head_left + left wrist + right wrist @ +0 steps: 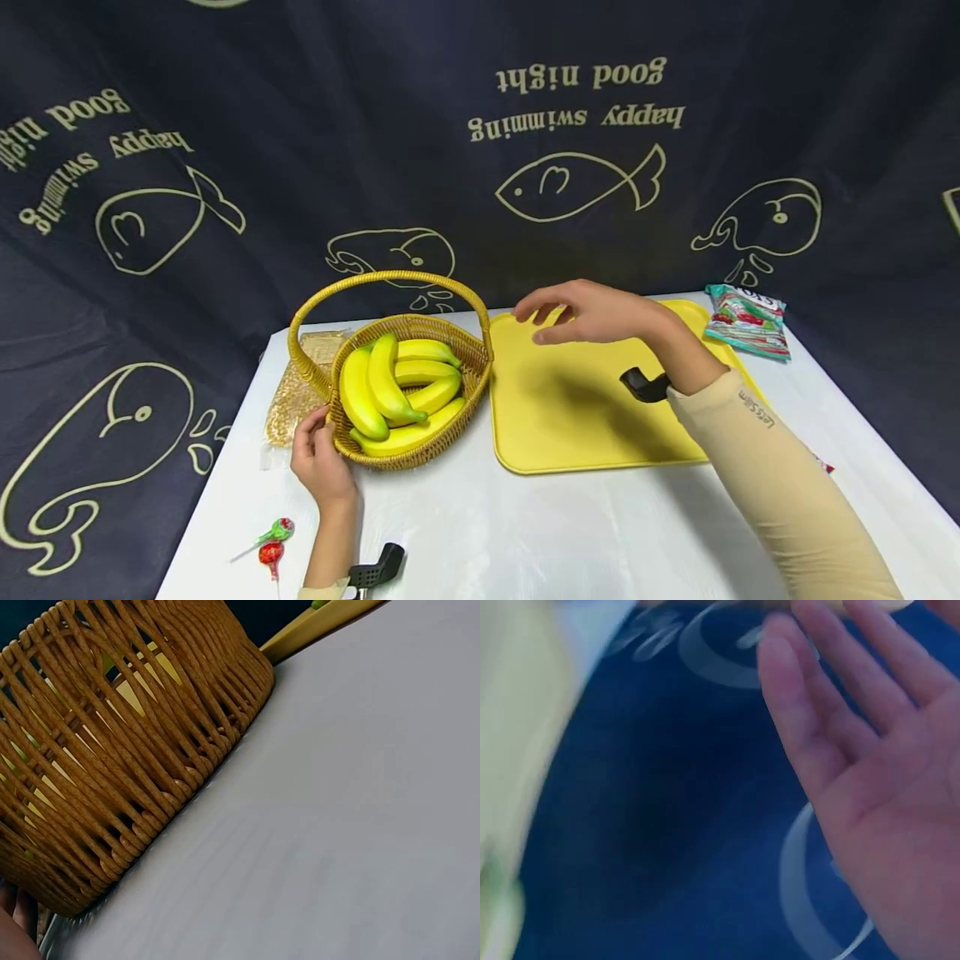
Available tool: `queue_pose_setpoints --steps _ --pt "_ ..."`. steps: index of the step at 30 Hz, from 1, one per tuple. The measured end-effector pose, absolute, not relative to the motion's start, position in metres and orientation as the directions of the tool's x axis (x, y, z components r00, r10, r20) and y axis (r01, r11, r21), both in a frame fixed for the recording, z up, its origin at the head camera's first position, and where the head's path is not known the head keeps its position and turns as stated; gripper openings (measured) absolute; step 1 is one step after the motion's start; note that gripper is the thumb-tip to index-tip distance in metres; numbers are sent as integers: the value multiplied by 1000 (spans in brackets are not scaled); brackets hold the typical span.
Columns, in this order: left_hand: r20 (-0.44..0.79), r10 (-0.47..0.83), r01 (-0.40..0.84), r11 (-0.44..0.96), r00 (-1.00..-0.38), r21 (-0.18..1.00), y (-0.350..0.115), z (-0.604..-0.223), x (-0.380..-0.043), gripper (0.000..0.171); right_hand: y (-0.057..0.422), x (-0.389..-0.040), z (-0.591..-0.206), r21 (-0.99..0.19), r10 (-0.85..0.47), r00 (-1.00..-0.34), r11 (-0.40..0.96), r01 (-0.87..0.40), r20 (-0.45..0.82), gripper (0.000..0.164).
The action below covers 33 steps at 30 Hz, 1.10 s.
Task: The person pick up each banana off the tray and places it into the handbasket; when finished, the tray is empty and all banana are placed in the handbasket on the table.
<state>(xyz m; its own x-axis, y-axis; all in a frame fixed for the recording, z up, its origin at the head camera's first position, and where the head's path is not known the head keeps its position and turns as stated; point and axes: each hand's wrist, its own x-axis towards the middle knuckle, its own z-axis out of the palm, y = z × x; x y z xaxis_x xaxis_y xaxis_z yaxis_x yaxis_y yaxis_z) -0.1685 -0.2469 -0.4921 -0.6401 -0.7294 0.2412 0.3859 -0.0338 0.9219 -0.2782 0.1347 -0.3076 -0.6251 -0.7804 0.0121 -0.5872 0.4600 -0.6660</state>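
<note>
A wicker basket [450, 433] with a tall arched handle stands on the left half of the table, holding several yellow bananas [386, 379]. My left hand [324, 462] is at the basket's left end, its bent fingers touching the side near the foot of the handle. In the left wrist view, the woven wall [142, 742] fills the upper left, and only a bit of the hand [16, 930] shows at its lower corner. Above the yellow tray [540, 433] hovers my right hand [596, 311], holding nothing. Its fingers [855, 682] are loosely extended in the right wrist view.
Behind the basket's left end lies a clear bag of tan grains [296, 400]. Two lollipops, one green [281, 530] and one red [271, 553], lie front left. A teal snack bag [748, 321] overlaps the tray's far right corner. A dark printed cloth [375, 125] hangs behind the table.
</note>
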Motion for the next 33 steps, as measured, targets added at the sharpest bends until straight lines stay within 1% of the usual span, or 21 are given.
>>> queue_pose_setpoints --steps 3,6,10,12,14,16,20,22,25,30,33 --pt "254 -740 395 -17 -623 918 -247 -499 -170 26 171 -295 -336 -627 -665 -747 588 -510 -17 38" --pt "255 -744 399 -17 -618 917 -248 -499 -171 26 201 -309 -364 -606 -532 -845 693 -389 -65 41" --pt "229 -746 386 -40 -625 922 -247 -499 -170 25 232 -320 -395 -526 -315 -944 822 -219 -99 46" --pt "228 -745 376 -33 -627 926 -247 -498 -168 25 244 -324 -406 -460 -215 -972 875 -148 -96 49" --pt "232 -743 372 -25 -628 928 -246 -498 -168 25 252 -327 -416 -386 -132 -986 919 -84 -98 52" --pt "237 -740 372 -20 -629 928 -245 -498 -168 25 255 -330 -424 -339 -79 -991 940 -37 -112 56" --pt "233 -731 370 -28 -642 929 -244 -499 -167 25 254 -332 -434 -279 -32 -990 960 7 -135 64" --pt "227 -729 366 -34 -645 930 -243 -499 -167 25 250 -331 -436 -256 -20 -991 966 15 -136 65" --pt "229 -734 367 -30 -639 930 -243 -499 -167 25 244 -328 -436 -239 -15 -993 971 13 -116 58" --pt "236 -740 374 -23 -630 927 -245 -498 -168 26 229 -325 -440 -263 -34 -997 965 -15 -68 44" --pt "234 -742 369 -18 -628 929 -245 -498 -168 26 222 -324 -446 -249 -32 -999 968 -23 -31 33"
